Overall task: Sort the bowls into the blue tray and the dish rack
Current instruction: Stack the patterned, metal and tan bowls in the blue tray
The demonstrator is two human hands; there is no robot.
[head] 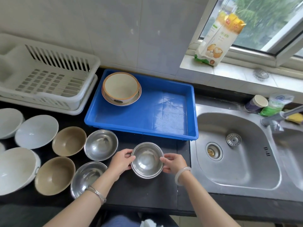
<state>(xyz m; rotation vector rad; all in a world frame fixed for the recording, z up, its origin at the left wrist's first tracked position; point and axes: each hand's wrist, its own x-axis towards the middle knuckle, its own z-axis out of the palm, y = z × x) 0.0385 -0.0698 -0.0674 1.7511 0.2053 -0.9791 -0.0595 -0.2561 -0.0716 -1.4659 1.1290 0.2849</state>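
Right now the left hand (122,161) and the right hand (173,163) curl round opposite sides of a nested pair of round stainless-steel bowls (147,159), thumbs at the lip, so both hands are gripping the stack. It sits low over the black countertop (144,190), just in front of the near wall of the rectangular blue plastic tray (172,118); whether its base touches the counter I cannot tell. The tray holds cream ceramic bowls with orange rims (121,89), stacked in its far left corner, and the white slatted plastic dish rack (49,79) stands to the tray's left. Judging by the task, the step in hand is carrying the steel pair to one of the two. To do it well, keep the grip even on both sides so the inner bowl does not slide or ring, lift high enough to pass the wall cleanly, hold the stack level, and set it down on bare floor apart from the ceramic stack. Two loose steel bowls (100,145) lie just left of the left hand, beside tan bowls (68,140) and white bowls (36,131).
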